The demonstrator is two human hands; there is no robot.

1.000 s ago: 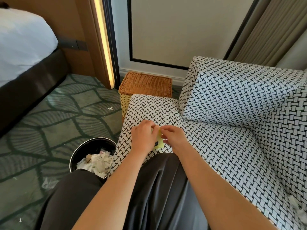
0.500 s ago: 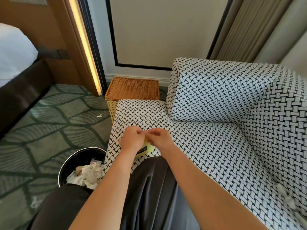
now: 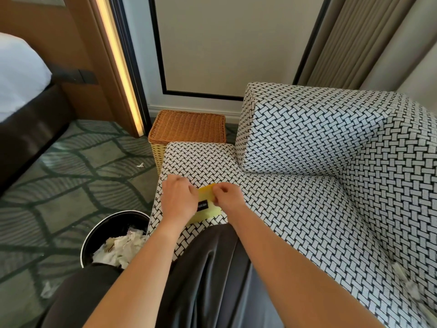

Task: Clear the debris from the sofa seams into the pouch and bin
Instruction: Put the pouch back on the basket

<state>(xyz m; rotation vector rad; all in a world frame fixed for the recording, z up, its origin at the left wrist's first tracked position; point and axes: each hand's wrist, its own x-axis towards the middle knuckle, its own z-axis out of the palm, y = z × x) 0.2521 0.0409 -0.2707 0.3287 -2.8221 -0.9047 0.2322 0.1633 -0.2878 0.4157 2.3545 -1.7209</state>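
Both hands have drawn slightly apart since half a second ago, so more yellow shows between them. The left grip (image 3: 179,200) lies knuckles up with its fingers curled over the left edge of the pouch (image 3: 204,215). The right grip (image 3: 228,198) pinches the pouch's upper right edge with bent fingers. The pouch is pale yellow with a small black label, and it rests on the front part of the sofa seat (image 3: 295,209), just beyond the person's dark-clothed lap (image 3: 208,280).

To the left on the carpet (image 3: 71,185), close against the sofa's front corner, stands the black bin (image 3: 118,222), partly filled with crumpled paper (image 3: 123,249). Pale debris (image 3: 409,282) lies in the seat seam far to the right. A wicker basket (image 3: 186,126) stands behind the seat by the wall. A small white scrap (image 3: 140,165) lies on the carpet.
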